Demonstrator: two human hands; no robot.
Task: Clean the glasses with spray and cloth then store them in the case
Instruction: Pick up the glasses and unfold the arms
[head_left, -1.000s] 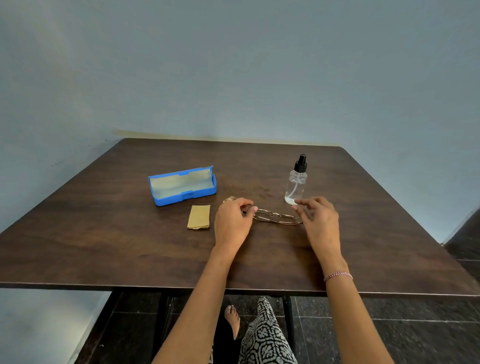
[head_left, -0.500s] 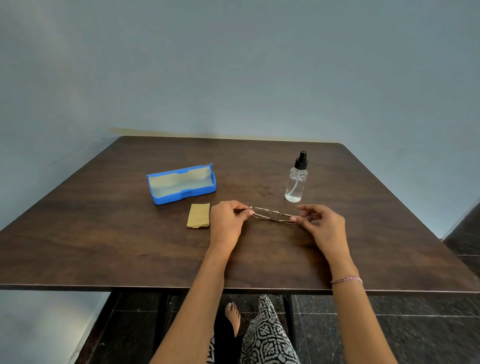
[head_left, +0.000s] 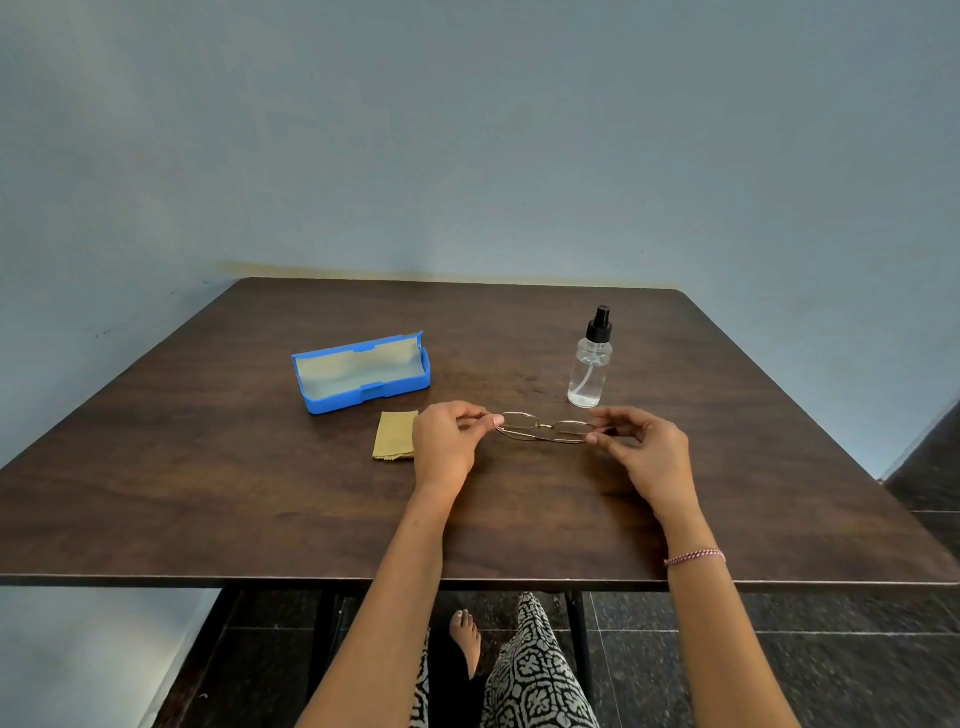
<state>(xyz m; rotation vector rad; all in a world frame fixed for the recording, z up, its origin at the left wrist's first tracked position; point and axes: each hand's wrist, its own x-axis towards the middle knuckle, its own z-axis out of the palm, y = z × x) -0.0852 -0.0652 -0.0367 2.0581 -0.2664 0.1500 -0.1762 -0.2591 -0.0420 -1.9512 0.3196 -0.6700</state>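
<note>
Tabletop (head_left: 208, 493): one case (head_left: 361, 373), cloth (head_left: 396, 442), spray bottle (head_left: 589, 361); left hand (head_left: 445, 449) and right hand (head_left: 641, 452) pinch one seemingly folded glasses (head_left: 545, 430).

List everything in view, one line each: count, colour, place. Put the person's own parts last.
table: one, dark brown wood, fills the middle of the view
glasses case: one, blue with pale lining, open, left of centre
cloth: one, mustard yellow, flat in front of the case
spray bottle: one, clear with black nozzle, upright, right of centre
glasses: one pair, thin metal frame, folded, held between both hands
bracelet: one, pink and white, right wrist
left hand: pinches the glasses' left end
right hand: pinches their right end
</note>
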